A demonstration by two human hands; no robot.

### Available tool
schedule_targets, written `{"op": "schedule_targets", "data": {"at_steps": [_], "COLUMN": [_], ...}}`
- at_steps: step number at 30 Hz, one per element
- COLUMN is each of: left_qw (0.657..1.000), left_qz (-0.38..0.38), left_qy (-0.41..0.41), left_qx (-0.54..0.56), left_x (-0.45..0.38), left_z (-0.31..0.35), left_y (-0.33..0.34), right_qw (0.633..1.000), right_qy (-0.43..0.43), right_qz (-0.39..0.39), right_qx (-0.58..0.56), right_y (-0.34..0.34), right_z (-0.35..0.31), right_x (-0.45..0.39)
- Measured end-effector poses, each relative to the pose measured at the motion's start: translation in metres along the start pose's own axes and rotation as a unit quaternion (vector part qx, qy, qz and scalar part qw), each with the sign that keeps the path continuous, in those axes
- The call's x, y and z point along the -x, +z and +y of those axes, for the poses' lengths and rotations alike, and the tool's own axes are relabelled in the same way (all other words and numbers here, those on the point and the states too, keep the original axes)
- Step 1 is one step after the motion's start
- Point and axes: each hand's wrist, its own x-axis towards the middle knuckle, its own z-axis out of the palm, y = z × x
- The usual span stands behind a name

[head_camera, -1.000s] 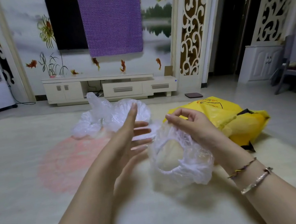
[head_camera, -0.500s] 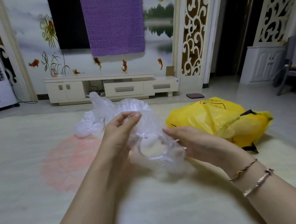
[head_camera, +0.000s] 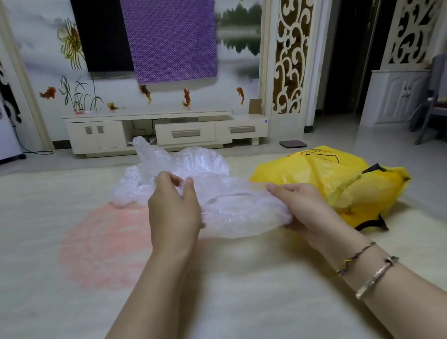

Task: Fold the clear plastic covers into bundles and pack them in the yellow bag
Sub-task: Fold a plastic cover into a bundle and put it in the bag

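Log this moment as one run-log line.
phase: folding | left hand: pinching clear plastic cover | right hand: gripping same cover | pile of covers: on floor behind | yellow bag: right of hands

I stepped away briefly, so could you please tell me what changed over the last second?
The left hand closed from open onto the crinkled clear plastic cover, which the right hand already held; together they stretched it wide. The yellow plastic bag and heap of clear covers stayed put.

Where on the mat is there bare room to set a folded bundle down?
Free: the mat between the forearms, and the stretch left of the left hand. Crowded: ahead, where the plastic pile, the held cover, the right hand and the yellow bag bunch together.
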Motion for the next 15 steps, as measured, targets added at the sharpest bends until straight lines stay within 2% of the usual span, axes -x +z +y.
{"op": "schedule_targets", "data": {"at_steps": [4,7,11,13,15], "left_qw": [0.999,0.998,0.995,0.984,0.959], "left_qz": [-0.003,-0.007,-0.034,-0.064,-0.104], "left_qy": [-0.031,-0.046,-0.054,-0.050,-0.050], "left_qx": [-0.029,-0.030,-0.072,-0.156,-0.260], "left_x": [-0.001,-0.001,0.002,0.003,0.005], "left_z": [-0.004,-0.006,-0.007,-0.008,-0.007], "left_y": [-0.001,-0.001,0.001,0.000,-0.003], "right_qw": [0.997,0.997,0.985,0.961,0.924], "right_qy": [0.043,0.063,-0.042,-0.089,-0.118], "right_qz": [0.027,0.010,-0.003,0.016,0.019], "right_qx": [0.051,0.046,0.165,0.263,0.363], "right_y": [-0.001,0.004,0.009,0.009,0.005], "right_z": [-0.005,-0.008,0.005,0.010,0.013], "right_x": [0.000,0.003,-0.002,-0.005,-0.006]}}
